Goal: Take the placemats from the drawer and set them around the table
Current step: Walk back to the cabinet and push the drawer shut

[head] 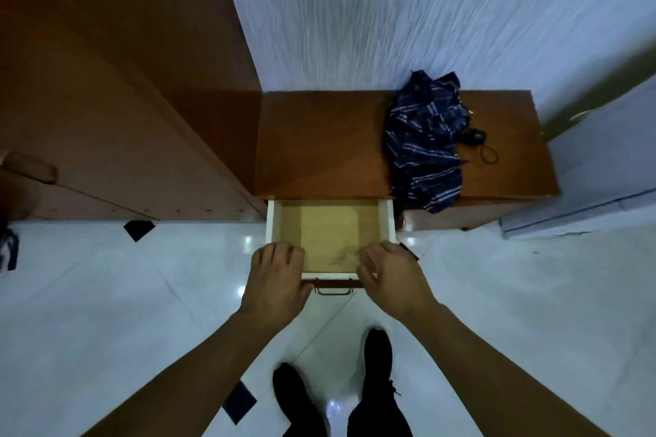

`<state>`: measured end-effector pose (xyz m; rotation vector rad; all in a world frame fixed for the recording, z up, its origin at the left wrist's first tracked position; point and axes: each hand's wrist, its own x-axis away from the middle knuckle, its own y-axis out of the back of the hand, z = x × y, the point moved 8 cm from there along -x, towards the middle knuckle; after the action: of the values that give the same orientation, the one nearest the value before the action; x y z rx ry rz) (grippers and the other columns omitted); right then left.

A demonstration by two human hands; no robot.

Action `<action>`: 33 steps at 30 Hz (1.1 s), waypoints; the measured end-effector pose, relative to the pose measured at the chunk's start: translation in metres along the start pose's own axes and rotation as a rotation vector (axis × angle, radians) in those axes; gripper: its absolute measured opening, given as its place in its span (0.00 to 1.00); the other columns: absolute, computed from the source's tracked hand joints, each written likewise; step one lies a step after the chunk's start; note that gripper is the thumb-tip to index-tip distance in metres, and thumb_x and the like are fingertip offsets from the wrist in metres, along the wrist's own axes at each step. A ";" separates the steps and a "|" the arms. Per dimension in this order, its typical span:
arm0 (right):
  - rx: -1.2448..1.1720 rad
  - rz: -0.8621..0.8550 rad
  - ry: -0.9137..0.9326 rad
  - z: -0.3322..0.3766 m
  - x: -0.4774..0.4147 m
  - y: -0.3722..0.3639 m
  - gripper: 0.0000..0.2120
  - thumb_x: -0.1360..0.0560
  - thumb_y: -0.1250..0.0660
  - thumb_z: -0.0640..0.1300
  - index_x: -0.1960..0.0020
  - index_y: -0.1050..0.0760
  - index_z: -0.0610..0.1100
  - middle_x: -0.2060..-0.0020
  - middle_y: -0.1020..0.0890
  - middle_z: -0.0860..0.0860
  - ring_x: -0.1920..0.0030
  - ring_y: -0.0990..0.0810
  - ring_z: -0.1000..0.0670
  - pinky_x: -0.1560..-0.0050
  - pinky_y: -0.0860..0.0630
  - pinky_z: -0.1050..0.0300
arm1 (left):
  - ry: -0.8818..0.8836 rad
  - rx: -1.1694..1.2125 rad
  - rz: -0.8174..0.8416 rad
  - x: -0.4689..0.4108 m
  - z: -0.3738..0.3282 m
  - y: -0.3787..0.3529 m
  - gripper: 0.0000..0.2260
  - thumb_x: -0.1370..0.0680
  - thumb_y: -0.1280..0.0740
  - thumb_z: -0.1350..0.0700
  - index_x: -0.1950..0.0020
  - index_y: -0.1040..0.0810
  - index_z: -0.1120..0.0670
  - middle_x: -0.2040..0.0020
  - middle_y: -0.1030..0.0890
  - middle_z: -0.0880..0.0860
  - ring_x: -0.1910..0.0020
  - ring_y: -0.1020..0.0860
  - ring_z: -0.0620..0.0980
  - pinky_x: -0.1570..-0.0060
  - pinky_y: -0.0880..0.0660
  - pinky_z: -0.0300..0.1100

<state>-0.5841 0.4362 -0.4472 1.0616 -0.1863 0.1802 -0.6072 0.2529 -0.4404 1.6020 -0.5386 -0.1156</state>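
Note:
The white-walled drawer (270, 223) of the low wooden cabinet stands pulled out. A flat tan placemat (330, 234) lies on the drawer's bottom. My left hand (277, 277) is at the front left corner. Its fingers curl down over the front rim and its thumb lies outside the drawer front. My right hand (390, 273) grips the front right corner the same way, thumb on the front rim. The metal drawer handle (333, 291) hangs free between my hands. My fingertips are hidden, so whether they touch the mat does not show.
A dark blue striped cloth (426, 142) and a small black device with a cord (477, 138) lie on the cabinet top (319, 138). A tall wooden wardrobe (106, 82) stands to the left and a door (603, 170) to the right. My black shoes (378, 351) stand on the white tile floor.

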 end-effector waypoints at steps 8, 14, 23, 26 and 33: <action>0.106 0.205 0.105 -0.079 -0.030 -0.153 0.25 0.27 0.37 0.64 0.40 0.26 0.46 0.48 0.21 0.48 0.46 0.24 0.46 0.45 0.25 0.51 | -0.014 -0.024 0.133 -0.045 0.016 -0.161 0.23 0.42 0.19 0.51 0.53 0.25 0.54 0.59 0.21 0.55 0.59 0.23 0.56 0.60 0.24 0.50; 0.312 0.255 0.205 -0.105 -0.037 -0.221 0.16 0.34 0.24 0.53 0.52 0.21 0.46 0.59 0.19 0.49 0.58 0.20 0.47 0.53 0.22 0.50 | 0.024 -0.063 0.262 -0.050 0.035 -0.234 0.17 0.39 0.22 0.58 0.53 0.22 0.56 0.59 0.19 0.57 0.57 0.21 0.60 0.56 0.22 0.53; 0.348 -0.014 0.297 -0.113 -0.069 -0.202 0.15 0.32 0.24 0.50 0.52 0.22 0.43 0.54 0.20 0.45 0.50 0.23 0.43 0.47 0.27 0.48 | -0.024 -0.074 0.099 -0.083 0.042 -0.226 0.16 0.37 0.23 0.55 0.54 0.22 0.55 0.59 0.20 0.56 0.57 0.24 0.59 0.52 0.27 0.52; 0.386 -0.052 0.247 -0.113 -0.088 -0.189 0.26 0.31 0.27 0.53 0.38 0.27 0.42 0.37 0.27 0.39 0.35 0.31 0.38 0.34 0.34 0.37 | -0.017 -0.080 -0.008 -0.100 0.047 -0.210 0.22 0.36 0.23 0.52 0.46 0.25 0.55 0.50 0.22 0.58 0.51 0.26 0.60 0.49 0.29 0.53; 0.447 -0.087 0.179 -0.111 -0.135 -0.161 0.47 0.31 0.27 0.58 0.22 0.47 0.41 0.23 0.45 0.37 0.22 0.51 0.38 0.25 0.52 0.35 | 0.003 -0.126 -0.152 -0.141 0.062 -0.179 0.41 0.37 0.22 0.42 0.30 0.34 0.56 0.33 0.29 0.62 0.36 0.32 0.62 0.35 0.35 0.57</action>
<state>-0.6695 0.4493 -0.6684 1.4873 0.0667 0.2437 -0.7072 0.2553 -0.6542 1.5185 -0.3984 -0.2564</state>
